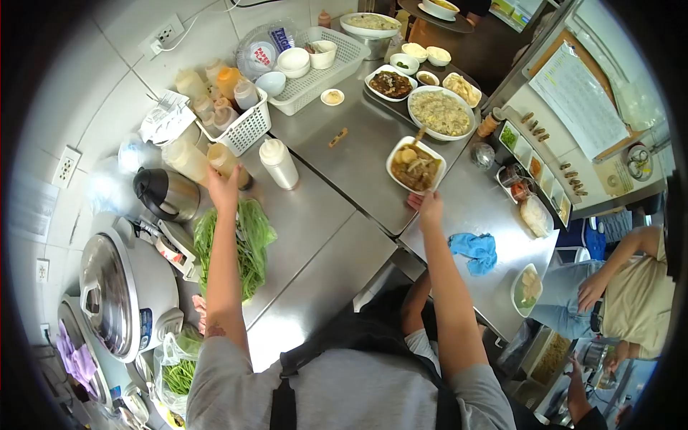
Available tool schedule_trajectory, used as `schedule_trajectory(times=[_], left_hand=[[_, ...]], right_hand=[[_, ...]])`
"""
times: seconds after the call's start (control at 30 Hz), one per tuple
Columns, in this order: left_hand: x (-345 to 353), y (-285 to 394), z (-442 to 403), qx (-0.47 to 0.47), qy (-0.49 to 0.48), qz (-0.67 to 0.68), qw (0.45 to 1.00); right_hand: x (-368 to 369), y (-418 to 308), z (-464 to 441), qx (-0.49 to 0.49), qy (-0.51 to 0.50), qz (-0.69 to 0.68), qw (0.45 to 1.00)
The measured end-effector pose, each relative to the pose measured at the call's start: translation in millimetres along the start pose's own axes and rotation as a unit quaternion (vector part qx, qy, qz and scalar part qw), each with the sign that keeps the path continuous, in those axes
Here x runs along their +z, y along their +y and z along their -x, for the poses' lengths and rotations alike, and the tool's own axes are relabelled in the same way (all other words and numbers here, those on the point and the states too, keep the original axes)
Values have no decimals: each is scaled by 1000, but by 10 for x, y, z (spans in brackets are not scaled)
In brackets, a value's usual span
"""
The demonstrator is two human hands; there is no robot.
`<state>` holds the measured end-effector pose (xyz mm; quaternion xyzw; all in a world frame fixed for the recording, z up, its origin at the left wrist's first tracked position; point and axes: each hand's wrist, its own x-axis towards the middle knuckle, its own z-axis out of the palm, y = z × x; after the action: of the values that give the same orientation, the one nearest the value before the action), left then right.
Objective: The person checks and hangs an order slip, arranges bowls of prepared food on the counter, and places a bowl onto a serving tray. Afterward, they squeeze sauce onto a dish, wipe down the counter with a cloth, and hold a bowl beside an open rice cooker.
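Observation:
My left hand (pixel 224 190) is closed around the lower part of an amber squeeze bottle (pixel 223 159). A paler squeeze bottle (pixel 186 163) stands just left of it, and a white-capped squeeze bottle (pixel 279 165) to its right. Below that hand, leafy greens (pixel 247 247) lie partly in a thin plastic bag. With my right hand (pixel 427 208) I grip the near edge of a white bowl of brown stew (pixel 414 170). The bowl is close to the steel counter; whether it rests there I cannot tell. A stick-like handle leans over its far rim.
A tray (pixel 393 107) of filled dishes stands at the back. Sauce bottles fill a white basket (pixel 244 130). A thermal jug (pixel 166 193) and cooker (pixel 129 287) stand left. A blue cloth (pixel 474 252) lies right, near a bowl (pixel 527 290). Other people are close by.

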<state>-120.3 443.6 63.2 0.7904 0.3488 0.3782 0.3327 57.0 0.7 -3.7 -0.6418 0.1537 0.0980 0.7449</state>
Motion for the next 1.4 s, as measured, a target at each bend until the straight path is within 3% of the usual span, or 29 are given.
schedule_trajectory(times=[0.07,0.2,0.27,0.3,0.33,0.4,0.43,0.5,0.57,0.67,0.77,0.87,0.93,1.0,1.07,1.13,1.17,1.23,1.27,1.3,1.33,1.4], left_hand=[[88,-80,-144,-5,4,61,998],[145,-302,-338,54,9,-8,998],[4,43,-152,53,38,-13,998],[-95,308,30,91,113,12,989],[-165,590,276,128,186,43,973],[-86,967,782,70,220,158,960],[27,883,1001,104,123,146,976],[374,921,1220,166,-28,119,979],[800,1232,1189,229,-134,89,960],[1482,1299,934,278,-127,-21,952],[2136,1038,692,299,-115,-131,938],[2234,966,564,229,-218,-144,938],[2179,856,618,150,-242,-115,952],[2182,506,726,220,-214,-107,946],[1975,578,1029,164,-256,-17,953],[1731,945,1277,120,-293,59,947],[1571,1209,1599,99,-315,94,939],[1178,1972,2267,103,-424,129,890],[1137,2072,2608,165,-449,193,856],[1195,1973,2878,176,-548,247,779],[1144,2103,3123,181,-550,247,777],[1057,2260,3354,234,-568,241,752]], right_hand=[[318,20,-48,11,9,-32,999],[674,-11,-194,19,5,-48,999],[723,-59,-228,67,6,-57,996],[717,-105,-238,89,11,-64,994],[669,-170,-169,40,-17,23,999],[410,-269,150,-51,-57,201,977],[199,-288,297,-150,-10,270,951],[-235,-317,602,-334,75,405,848],[-723,-399,831,-425,218,494,726],[-1516,-163,973,-323,246,607,683],[-1868,-25,983,-292,226,519,771],[-1850,-9,979,-255,248,477,804],[-1802,-17,996,-301,255,504,768],[-1558,-126,1246,-339,297,485,749],[-1338,-150,1433,-347,277,445,778],[-1059,-53,1590,-165,134,234,949],[-886,-24,1669,-146,97,154,972],[-636,-11,1760,-111,16,-6,994],[-638,-17,1763,-82,3,-51,995],[-650,-36,1745,-53,-10,-96,994],[-674,-65,1713,-25,-21,-141,989],[-1090,91,1537,-54,31,-67,996]])
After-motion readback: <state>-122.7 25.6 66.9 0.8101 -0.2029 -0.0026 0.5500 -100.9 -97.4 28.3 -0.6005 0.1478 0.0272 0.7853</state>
